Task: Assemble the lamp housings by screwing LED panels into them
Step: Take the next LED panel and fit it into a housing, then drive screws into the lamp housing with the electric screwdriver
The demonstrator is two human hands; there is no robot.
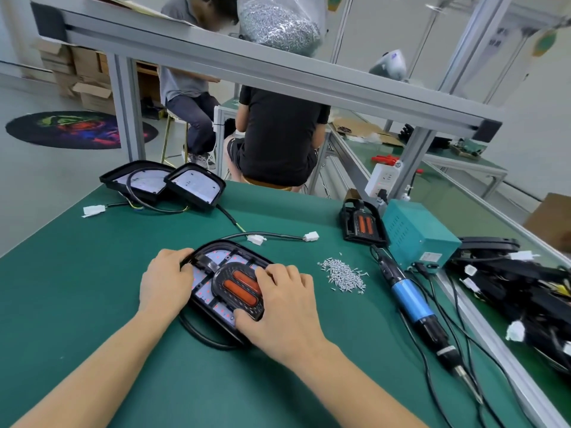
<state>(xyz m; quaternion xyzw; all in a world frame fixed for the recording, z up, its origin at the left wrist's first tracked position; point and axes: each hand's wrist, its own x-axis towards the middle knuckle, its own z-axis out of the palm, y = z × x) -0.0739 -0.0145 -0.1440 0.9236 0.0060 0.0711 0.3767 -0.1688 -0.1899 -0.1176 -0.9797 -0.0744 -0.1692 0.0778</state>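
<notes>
Both hands on the black plastic lamp housing (230,291), mid green bench (92,273): left hand (165,281) grips its rim, right hand (282,307) pinches the orange-lensed insert (239,287). Looks light, rigid; hold by edges.

Both bare forearms reach forward from the lower edge, converging toward the middle. The left hand (165,279) lies palm down with fingers curled over at their tips. The right hand (284,307) is also palm down, fingers bent, thumb tucked inward
</notes>
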